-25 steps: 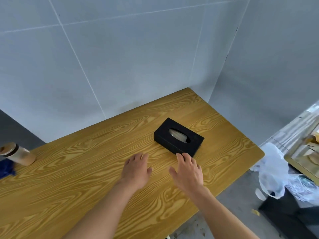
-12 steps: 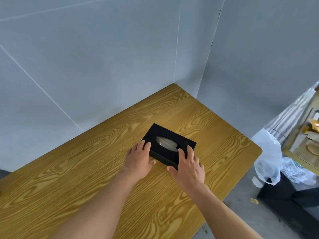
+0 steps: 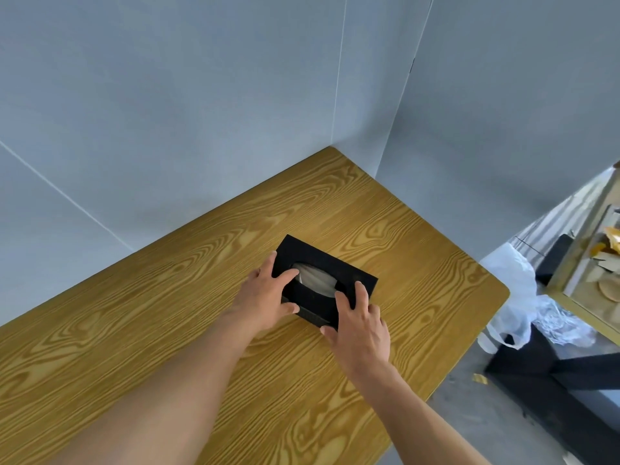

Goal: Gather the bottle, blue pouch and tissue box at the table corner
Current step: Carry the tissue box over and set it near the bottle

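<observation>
Tissue box (image 3: pixel 330 266) lying flat toward the desk's (image 3: pixel 167 330) far right corner, left hand (image 3: pixel 265 302) gripping its left end, right hand (image 3: pixel 360 328) gripping its near right end

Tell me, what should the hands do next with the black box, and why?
Probably slide the tissue box toward the far table corner. The left hand and right hand each grip an end, and it sits mid-table, away from that corner.

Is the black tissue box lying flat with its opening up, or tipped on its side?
Flat, opening up. The tissue box shows its oval slot with tissue in it; left hand and right hand grip it.
</observation>
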